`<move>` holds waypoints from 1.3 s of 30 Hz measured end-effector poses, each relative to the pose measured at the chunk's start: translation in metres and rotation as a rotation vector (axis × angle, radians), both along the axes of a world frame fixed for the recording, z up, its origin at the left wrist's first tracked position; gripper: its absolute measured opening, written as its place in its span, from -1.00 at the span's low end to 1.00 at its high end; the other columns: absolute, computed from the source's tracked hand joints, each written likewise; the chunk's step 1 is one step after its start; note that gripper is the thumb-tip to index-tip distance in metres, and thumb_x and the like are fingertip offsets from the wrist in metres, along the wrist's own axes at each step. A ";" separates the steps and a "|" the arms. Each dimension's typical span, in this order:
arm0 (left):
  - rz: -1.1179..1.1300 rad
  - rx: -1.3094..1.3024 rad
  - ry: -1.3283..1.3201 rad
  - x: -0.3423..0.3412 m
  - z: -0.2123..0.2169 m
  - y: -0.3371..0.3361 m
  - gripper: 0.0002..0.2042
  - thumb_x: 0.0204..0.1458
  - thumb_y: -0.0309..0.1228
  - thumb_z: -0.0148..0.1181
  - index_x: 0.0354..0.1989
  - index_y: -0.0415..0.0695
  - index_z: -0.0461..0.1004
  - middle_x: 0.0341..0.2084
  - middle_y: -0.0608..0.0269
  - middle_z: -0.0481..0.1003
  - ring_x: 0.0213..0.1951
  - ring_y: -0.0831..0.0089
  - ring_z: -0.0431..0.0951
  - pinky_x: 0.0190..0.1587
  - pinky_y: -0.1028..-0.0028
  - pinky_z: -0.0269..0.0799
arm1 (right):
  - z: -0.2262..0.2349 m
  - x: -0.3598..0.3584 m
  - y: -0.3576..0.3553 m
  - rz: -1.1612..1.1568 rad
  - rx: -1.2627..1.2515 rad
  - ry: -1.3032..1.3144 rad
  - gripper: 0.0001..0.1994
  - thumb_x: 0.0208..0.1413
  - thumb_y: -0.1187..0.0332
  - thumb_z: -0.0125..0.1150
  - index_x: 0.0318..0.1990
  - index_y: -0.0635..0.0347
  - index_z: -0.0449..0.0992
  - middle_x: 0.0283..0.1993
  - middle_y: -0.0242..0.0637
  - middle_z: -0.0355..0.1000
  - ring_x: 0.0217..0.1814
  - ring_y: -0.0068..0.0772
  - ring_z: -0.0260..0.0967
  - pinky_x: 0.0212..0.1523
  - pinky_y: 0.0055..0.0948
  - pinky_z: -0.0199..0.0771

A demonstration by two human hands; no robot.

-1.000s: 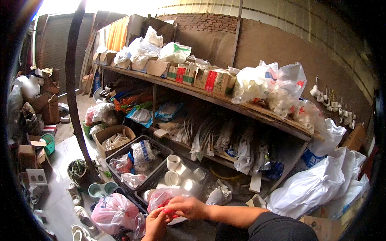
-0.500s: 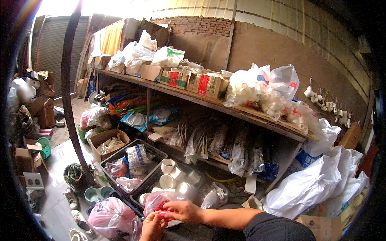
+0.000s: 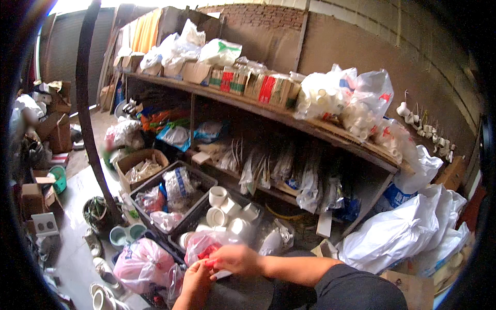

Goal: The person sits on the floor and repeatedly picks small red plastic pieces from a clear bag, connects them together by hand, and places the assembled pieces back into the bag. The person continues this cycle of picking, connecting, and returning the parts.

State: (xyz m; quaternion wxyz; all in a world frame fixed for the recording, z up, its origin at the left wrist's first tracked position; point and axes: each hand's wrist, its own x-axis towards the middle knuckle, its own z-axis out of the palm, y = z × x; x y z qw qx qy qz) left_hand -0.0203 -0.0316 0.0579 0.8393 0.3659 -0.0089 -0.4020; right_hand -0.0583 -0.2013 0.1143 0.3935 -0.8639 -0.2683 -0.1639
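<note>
I have the left hand [image 3: 194,284] low in my view, its thumb and fingertips pinched on a bit of red plastic [image 3: 209,251]. The right hand [image 3: 235,259] comes in from the right and meets it there; it is blurred, so I cannot tell whether its grip is closed on the plastic or only touching it. The red plastic sits just in front of the pink bag [image 3: 196,244], at the near end of the crate [image 3: 175,251] that holds the white fittings [image 3: 216,217]. Whether it is part of that bag I cannot make out.

I judge the step in hand to be fine fingertip work on the red plastic, not lifting or carrying. To my mind the next move calls for a steady left pinch while the right fingers work close beside it, with light force, since thin plastic could tear or slip. The knotted bag [image 3: 144,263] stands to the left, clear of both hands.
</note>
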 end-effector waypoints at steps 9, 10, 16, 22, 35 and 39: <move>0.063 -0.029 0.033 0.006 -0.039 -0.003 -0.73 0.03 -0.22 0.04 -0.16 -0.10 0.36 -0.38 0.37 0.43 -0.45 0.59 0.41 -0.47 0.64 0.27 | -0.007 0.013 -0.007 0.078 -0.142 -0.089 -0.66 -0.21 0.47 0.28 -0.17 0.13 0.48 -0.14 -0.14 0.35 -0.22 -0.29 0.38 -0.25 -0.48 0.43; 0.029 -0.034 0.054 0.007 -0.035 0.001 -0.73 0.03 -0.23 0.04 -0.15 -0.09 0.35 -0.31 0.36 0.44 -0.36 0.56 0.45 -0.42 0.62 0.30 | -0.007 0.012 -0.002 0.094 -0.182 -0.058 -0.65 -0.21 0.51 0.26 -0.15 0.15 0.47 -0.19 -0.17 0.37 -0.28 -0.31 0.39 -0.27 -0.51 0.43; 0.011 0.021 -0.022 0.007 -0.022 0.005 -0.74 0.01 -0.23 0.08 -0.19 -0.08 0.40 -0.33 0.38 0.47 -0.32 0.61 0.45 -0.39 0.65 0.32 | 0.004 0.008 0.011 -0.287 0.384 0.778 -0.68 -0.07 0.34 0.21 -0.14 0.23 0.38 -0.52 -0.49 0.38 -0.54 -0.72 0.28 -0.54 -0.72 0.29; 0.015 0.009 -0.005 0.012 -0.024 0.001 -0.73 0.00 -0.22 0.09 -0.17 -0.06 0.40 -0.33 0.40 0.46 -0.32 0.65 0.44 -0.39 0.66 0.32 | -0.005 0.018 -0.001 -0.033 -0.137 0.043 -0.62 -0.23 0.42 0.29 -0.15 0.16 0.44 -0.38 -0.20 0.41 -0.29 -0.19 0.38 -0.21 -0.39 0.37; 0.000 -0.078 0.022 0.013 -0.031 0.001 -0.71 -0.01 -0.20 0.10 -0.15 -0.06 0.38 -0.28 0.39 0.45 -0.29 0.63 0.44 -0.37 0.67 0.29 | -0.016 0.020 -0.002 -0.006 -0.233 0.020 -0.68 -0.25 0.39 0.29 -0.24 0.18 0.46 -0.38 -0.24 0.42 -0.33 -0.26 0.38 -0.33 -0.46 0.41; 0.021 -0.039 -0.051 0.010 -0.029 0.001 -0.70 -0.01 -0.20 0.09 -0.15 -0.07 0.38 -0.29 0.38 0.45 -0.28 0.62 0.43 -0.38 0.68 0.29 | -0.006 0.013 0.010 -0.334 0.375 0.838 -0.73 -0.16 0.35 0.27 -0.24 0.18 0.44 -0.31 -0.21 0.41 -0.43 -0.45 0.37 -0.41 -0.51 0.38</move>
